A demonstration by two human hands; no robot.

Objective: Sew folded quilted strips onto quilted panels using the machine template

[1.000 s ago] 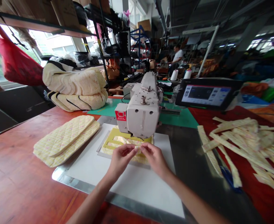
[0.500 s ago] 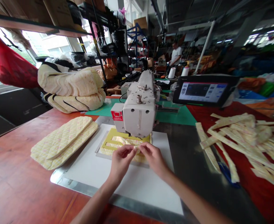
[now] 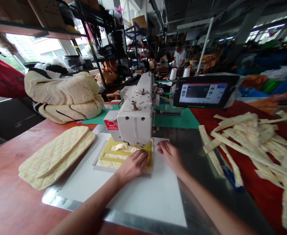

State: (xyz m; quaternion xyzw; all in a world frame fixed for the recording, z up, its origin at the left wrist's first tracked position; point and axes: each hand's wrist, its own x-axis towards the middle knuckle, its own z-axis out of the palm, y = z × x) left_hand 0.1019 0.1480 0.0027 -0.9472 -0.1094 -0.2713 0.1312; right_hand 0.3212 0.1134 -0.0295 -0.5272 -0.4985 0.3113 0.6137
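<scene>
My left hand (image 3: 134,163) rests over the right part of a yellow slotted template (image 3: 113,159). Its fingers are closed together at a patterned fabric strip (image 3: 125,148) that bows up across the template; the fingertips are partly hidden. Quilted cream fabric (image 3: 106,163) shows through the slots and along the near edge, inside a clear frame. To the right, apart from the template, my right hand (image 3: 171,156) hovers over the white sheet's edge with loosely bent fingers and nothing visible in them. The white sewing machine head (image 3: 135,122) stands directly behind the template.
Quilted padded pieces (image 3: 56,153) lie at the left, with a stack of cream pads (image 3: 62,94) behind. Loose fabric strips (image 3: 253,143) are heaped at the right, some over a blue-handled tool (image 3: 233,179). A control screen (image 3: 204,91) stands beyond. A person (image 3: 179,57) is in the background.
My hands, together at the strip before, are now apart: the right has moved right, off the template, while the left stays lower over it. The view has shifted slightly right.
</scene>
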